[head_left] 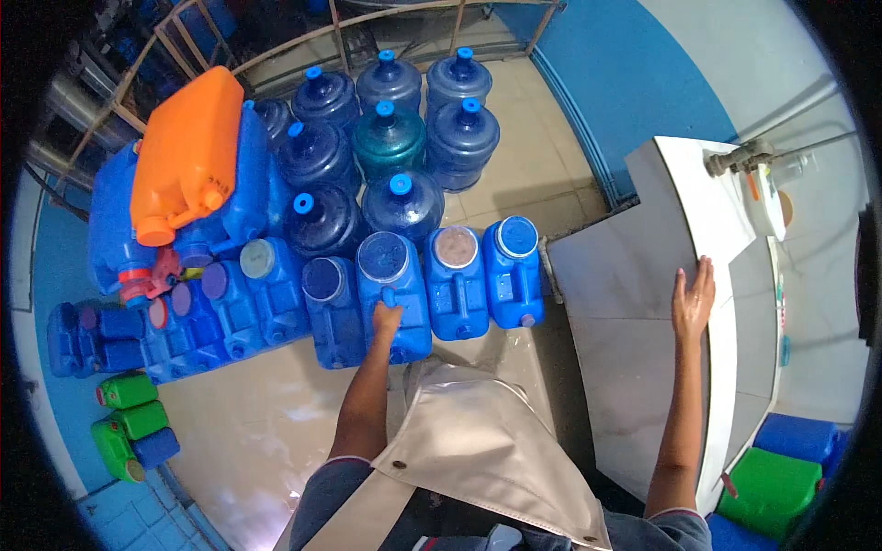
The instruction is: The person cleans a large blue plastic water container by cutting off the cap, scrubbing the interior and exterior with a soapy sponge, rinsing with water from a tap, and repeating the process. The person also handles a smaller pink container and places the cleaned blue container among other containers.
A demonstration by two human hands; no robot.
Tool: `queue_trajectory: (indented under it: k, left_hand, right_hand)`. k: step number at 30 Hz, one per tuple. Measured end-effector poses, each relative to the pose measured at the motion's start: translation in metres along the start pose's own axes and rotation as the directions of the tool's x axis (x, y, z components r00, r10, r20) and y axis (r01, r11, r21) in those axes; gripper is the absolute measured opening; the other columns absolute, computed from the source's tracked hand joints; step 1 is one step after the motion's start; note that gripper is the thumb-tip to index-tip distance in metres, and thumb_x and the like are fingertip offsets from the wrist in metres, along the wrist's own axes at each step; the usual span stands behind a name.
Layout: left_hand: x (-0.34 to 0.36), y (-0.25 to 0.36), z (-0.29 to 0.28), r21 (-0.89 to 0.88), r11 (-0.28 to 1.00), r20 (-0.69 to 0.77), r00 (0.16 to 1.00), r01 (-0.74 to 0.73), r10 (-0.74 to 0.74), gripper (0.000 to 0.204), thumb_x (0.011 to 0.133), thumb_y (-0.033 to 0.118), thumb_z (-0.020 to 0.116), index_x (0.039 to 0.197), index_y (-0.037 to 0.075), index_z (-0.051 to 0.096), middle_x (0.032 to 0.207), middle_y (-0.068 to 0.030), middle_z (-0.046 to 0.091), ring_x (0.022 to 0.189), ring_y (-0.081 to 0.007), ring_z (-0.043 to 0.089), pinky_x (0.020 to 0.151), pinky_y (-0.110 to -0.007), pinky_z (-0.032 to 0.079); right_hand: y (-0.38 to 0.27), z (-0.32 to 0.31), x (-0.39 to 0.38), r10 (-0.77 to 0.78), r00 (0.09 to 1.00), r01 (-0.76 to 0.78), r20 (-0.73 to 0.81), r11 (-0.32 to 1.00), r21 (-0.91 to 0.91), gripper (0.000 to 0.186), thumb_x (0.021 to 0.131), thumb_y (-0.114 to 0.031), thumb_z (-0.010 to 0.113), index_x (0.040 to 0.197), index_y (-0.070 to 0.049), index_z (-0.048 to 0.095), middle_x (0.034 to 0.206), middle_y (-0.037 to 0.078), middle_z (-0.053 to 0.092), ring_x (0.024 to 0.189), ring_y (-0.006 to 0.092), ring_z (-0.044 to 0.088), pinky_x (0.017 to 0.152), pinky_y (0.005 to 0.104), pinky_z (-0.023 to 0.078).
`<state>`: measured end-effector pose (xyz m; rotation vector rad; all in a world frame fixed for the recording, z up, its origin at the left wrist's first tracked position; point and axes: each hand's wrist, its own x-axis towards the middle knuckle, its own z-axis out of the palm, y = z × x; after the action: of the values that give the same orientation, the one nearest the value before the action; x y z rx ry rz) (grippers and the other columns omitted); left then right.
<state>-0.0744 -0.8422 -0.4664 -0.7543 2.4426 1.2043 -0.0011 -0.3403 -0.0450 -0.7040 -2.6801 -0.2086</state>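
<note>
My left hand [387,319] is closed round the handle of a blue water jug [413,323], which stands upright in a row of similar jugs. This jug has a wide, pale-rimmed round lid. A darker-lidded blue jug [333,321] stands at its left. To its right are a blue jug with a brownish lid [457,294] and another with a bright blue lid [514,275]. My right hand [694,303] lies open and flat, its fingers stretched forward along the edge of a white-topped counter [721,413]. It holds nothing.
Several round water bottles [400,207] with blue caps stand behind the jugs. An orange jerrycan [188,138] lies on top of blue ones at the left. Green containers [138,418] sit at the lower left, with another green container [770,491] at the lower right. A metal railing [395,26] runs behind.
</note>
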Motion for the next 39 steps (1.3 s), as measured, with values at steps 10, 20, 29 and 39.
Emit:
queue_trajectory:
  k: [10,20,29,39]
  left_hand:
    - [-0.220,0.323,-0.301,0.405,0.660,0.163,0.760,-0.633,0.629,0.030,0.070,0.025,0.063,0.086,0.000,0.064,0.081,-0.0256,0.063,0.081,-0.0406,0.063,0.071,-0.047,0.049]
    - [-0.467,0.600,-0.282,0.711,-0.449,0.430,-0.170,-0.541,0.887,0.027,0.057,0.008,0.069,0.075,0.005,0.050,0.073,-0.0170,0.056,0.068,-0.0368,0.054,0.064,-0.046,0.043]
    - [-0.594,0.763,-0.205,0.504,-0.419,0.094,-0.434,-0.755,0.896,0.027,0.063,-0.005,0.061,0.088,-0.001,0.054,0.075,-0.0177,0.056,0.067,-0.0329,0.057,0.064,-0.034,0.045]
    - [-0.617,0.770,0.177,-0.337,-0.316,0.393,-0.437,-0.887,0.809,0.026,0.067,0.017,0.070,0.089,0.006,0.060,0.076,-0.0195,0.063,0.074,-0.0389,0.062,0.063,-0.042,0.048]
  right_hand:
    - [0.034,-0.031,0.013,0.054,0.959,-0.153,0.277,0.924,0.350,0.061,0.088,-0.044,0.051,0.129,0.001,0.047,0.138,0.022,0.042,0.129,0.0349,0.039,0.106,0.0416,0.032]
    - [0.156,-0.021,0.031,-0.226,0.904,-0.259,0.362,0.385,0.886,0.044,0.087,-0.026,0.059,0.120,0.001,0.056,0.112,0.021,0.062,0.104,0.0297,0.060,0.092,0.0348,0.045]
    - [0.412,-0.065,0.016,0.162,0.903,-0.430,0.398,0.324,0.843,0.037,0.092,-0.022,0.055,0.122,0.000,0.056,0.111,0.010,0.063,0.103,0.0181,0.058,0.090,0.0288,0.045]
    - [0.556,-0.190,-0.023,0.781,0.596,-0.309,0.186,0.010,0.951,0.030,0.093,-0.018,0.049,0.114,0.000,0.058,0.110,0.007,0.061,0.096,0.0131,0.059,0.085,0.0260,0.048]
